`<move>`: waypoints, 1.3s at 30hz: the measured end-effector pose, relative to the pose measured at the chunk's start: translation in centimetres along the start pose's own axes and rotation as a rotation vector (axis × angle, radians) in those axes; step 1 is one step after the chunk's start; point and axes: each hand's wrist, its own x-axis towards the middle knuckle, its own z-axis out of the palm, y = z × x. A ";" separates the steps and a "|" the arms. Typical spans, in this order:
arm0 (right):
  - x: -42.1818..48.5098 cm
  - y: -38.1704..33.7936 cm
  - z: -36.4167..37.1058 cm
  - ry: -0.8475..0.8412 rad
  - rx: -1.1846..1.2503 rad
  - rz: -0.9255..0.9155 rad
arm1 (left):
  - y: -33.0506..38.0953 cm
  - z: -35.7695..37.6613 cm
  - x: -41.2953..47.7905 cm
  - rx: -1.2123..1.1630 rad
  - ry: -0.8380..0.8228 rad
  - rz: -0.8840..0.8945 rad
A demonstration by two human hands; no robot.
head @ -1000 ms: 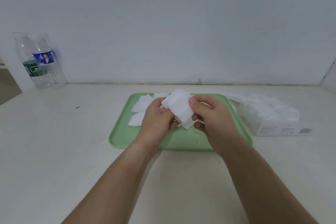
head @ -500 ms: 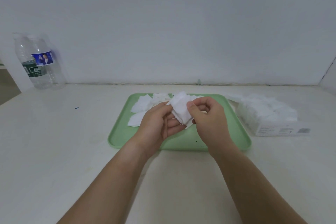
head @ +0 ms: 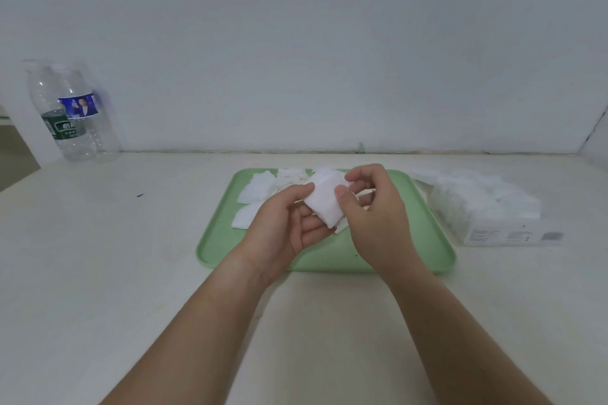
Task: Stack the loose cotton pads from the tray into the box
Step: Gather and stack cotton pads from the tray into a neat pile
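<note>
Both hands, left hand (head: 289, 227) and right hand (head: 371, 207), pinch a small stack of soft white cotton pads (head: 324, 199) above the pale green plastic tray (head: 424, 240); they're feather-light and floppy, so I'd squeeze the stack's edges.

One wide-angle view looks from the person's head, facing forward and somewhat down over the surface (head: 98, 273) toward the wall (head: 296, 43). Both forearms (head: 197, 322) enter from the bottom edge; the left hand (head: 283, 230) and right hand (head: 378, 223) sit close, mid-frame, over the tray (head: 223, 250). Bottles (head: 72, 115) stand at far left, the box (head: 513, 233) at right, farther back.
</note>
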 end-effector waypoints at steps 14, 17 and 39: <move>-0.1 -0.1 -0.5 -0.214 -0.086 -0.181 | 0.1 -0.4 -0.1 0.011 0.005 -0.028; -0.2 -0.2 -0.6 -0.221 -0.104 -0.187 | 0.1 -0.4 -0.1 0.037 0.006 -0.035; 0.7 -2.2 -2.7 -0.269 0.306 -0.083 | -1.0 -0.6 1.0 0.514 0.326 0.446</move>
